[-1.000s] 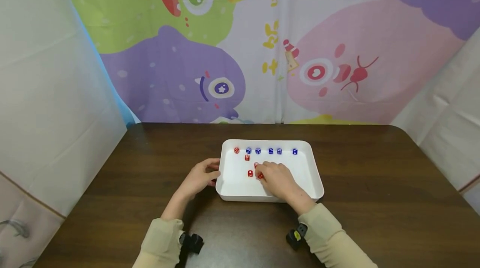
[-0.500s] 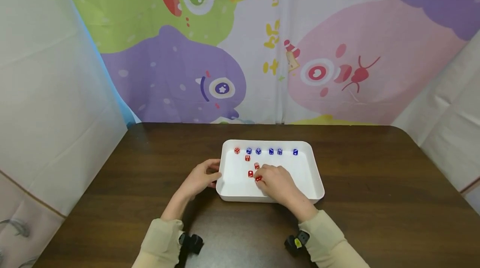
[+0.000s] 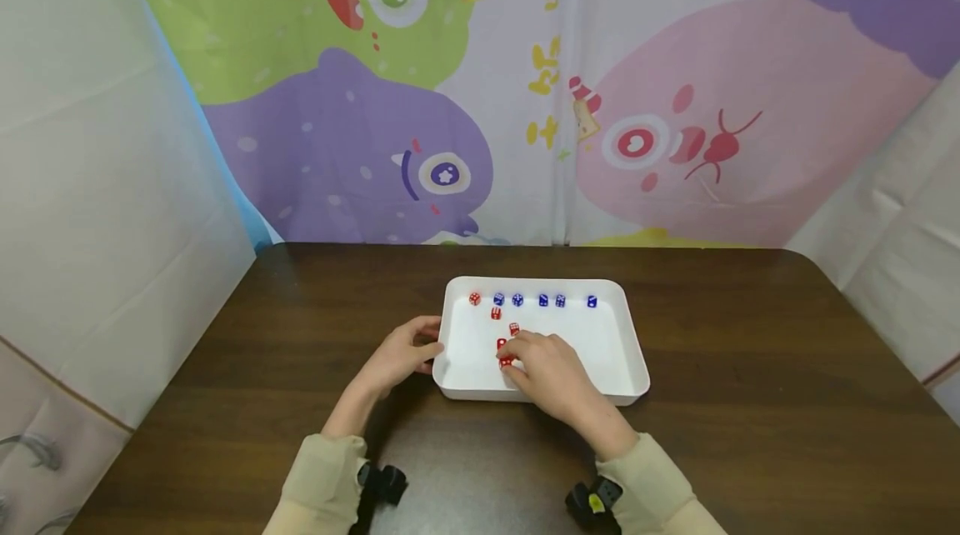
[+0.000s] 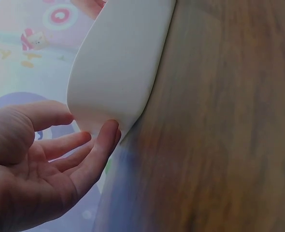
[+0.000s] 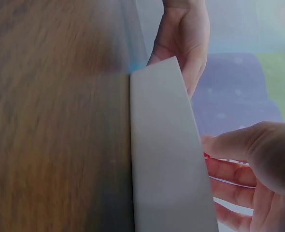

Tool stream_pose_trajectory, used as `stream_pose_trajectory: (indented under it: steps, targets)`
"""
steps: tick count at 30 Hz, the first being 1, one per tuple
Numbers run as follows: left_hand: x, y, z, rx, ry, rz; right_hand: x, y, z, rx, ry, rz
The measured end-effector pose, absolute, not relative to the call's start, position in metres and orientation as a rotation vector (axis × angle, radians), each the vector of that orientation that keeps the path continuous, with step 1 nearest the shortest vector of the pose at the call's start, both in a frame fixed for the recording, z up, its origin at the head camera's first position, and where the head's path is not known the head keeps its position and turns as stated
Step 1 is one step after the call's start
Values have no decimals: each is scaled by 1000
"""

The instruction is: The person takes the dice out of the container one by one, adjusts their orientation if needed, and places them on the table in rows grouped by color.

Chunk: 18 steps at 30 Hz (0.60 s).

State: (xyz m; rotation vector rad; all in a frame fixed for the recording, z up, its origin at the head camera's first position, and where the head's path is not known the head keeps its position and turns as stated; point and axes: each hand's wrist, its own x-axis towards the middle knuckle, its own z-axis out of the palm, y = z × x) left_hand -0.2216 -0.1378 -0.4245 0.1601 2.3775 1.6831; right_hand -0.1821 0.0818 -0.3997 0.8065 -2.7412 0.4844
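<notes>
A white tray holds red and blue dice. My right hand reaches into it and pinches a red die between thumb and fingers, low over the tray floor; a sliver of red die shows at the thumb tip in the right wrist view. Just beyond the fingers lies another red die, partly covered by them, with a further red die to its right. At the tray's left wall, my left hand touches the outside with its fingertips, its fingers loosely bent.
Along the far wall of the tray runs a row of several blue dice, with one red die at its left end. Another red die sits just in front. Under the tray is a dark wooden table, backed by a cartoon-print curtain.
My right hand has moved left and a little nearer, bringing the pinched red die below the other red one. The left hand stays at the tray's side.
</notes>
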Motion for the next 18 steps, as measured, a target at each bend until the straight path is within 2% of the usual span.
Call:
stream_pose_trajectory:
  steps: [18]
  targets:
    - [-220,-140,-421,183,2294,1739,-167,78,-392,905,-2713,460]
